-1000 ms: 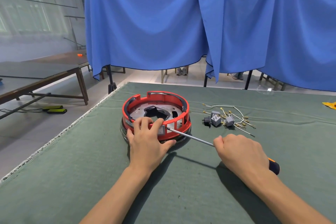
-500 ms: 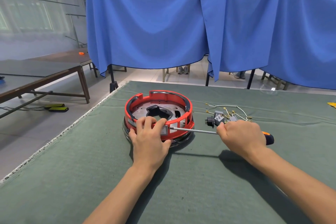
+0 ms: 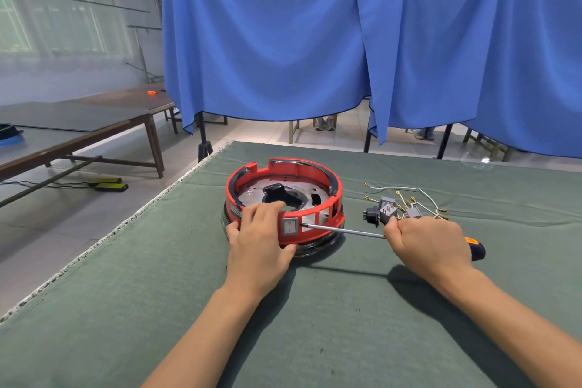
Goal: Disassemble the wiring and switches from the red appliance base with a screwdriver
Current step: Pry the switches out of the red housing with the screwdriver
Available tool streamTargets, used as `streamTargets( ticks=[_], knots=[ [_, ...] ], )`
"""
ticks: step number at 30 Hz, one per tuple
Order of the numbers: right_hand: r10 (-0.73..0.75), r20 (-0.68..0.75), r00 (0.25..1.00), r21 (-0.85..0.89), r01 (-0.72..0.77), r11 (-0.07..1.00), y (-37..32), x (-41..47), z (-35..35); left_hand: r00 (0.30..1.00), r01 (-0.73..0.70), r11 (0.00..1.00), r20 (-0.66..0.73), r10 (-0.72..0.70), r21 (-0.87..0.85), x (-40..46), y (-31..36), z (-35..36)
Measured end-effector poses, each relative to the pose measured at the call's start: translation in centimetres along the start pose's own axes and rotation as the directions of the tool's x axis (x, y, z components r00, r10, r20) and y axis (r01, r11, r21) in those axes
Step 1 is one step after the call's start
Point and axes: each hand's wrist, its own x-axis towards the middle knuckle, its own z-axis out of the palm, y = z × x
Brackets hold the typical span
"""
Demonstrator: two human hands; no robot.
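The red base (image 3: 283, 198) sits on the green-covered counter (image 3: 157, 309), a round ring with a metal plate and a dark ragged opening inside it. The left hand (image 3: 258, 239) is clamped over the near rim of the base, fingers curled across the top edge and thumb pressed against the outer wall low down. Just beside that thumb, set into the wall of the base, there is a grey rocker switch (image 3: 290, 226). The right hand (image 3: 431, 246) is wrapped tight around the screwdriver (image 3: 343, 231), and the orange and black end of the handle pokes out behind the fist. The steel shaft runs nearly level from that hand across to the base, and its tip meets the wall right at the edge of the switch. On the right side of the base, lying loose on the cloth, is a small heap of parts (image 3: 382, 213): grey switch blocks, a black plug piece, and thin wires (image 3: 406, 190) with brass ends curling away behind them. Beyond the base, past the far edge of the counter, a blue curtain (image 3: 283, 41) hangs.
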Motion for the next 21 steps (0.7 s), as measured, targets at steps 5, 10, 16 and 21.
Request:
streamTargets(
  ticks=[5, 10, 16, 21],
  knots=[
    [0.071, 0.030, 0.997, -0.036, -0.069, 0.997, -0.6, -1.8, -1.5, 0.999, 0.030, 0.997, -0.038, -0.028, 0.073, -0.2, 1.0, 0.2],
    [0.098, 0.045, 0.994, -0.041, -0.096, 0.995, -0.9, -2.8, -2.4, 0.999, 0.040, 0.993, -0.028, -0.037, 0.110, -0.5, 1.6, 0.3],
    [-0.053, 0.045, 0.998, -0.159, 0.060, 0.985, -0.8, -3.0, -3.2, 0.998, 0.060, 0.991, 0.011, -0.062, 0.123, -0.5, 2.1, 0.2],
    [-0.042, -0.010, 0.999, -0.153, 0.040, 0.987, -1.0, -2.1, -3.6, 0.998, 0.061, 0.992, 0.016, -0.063, 0.115, -0.2, 1.7, 0.2]
  ],
)
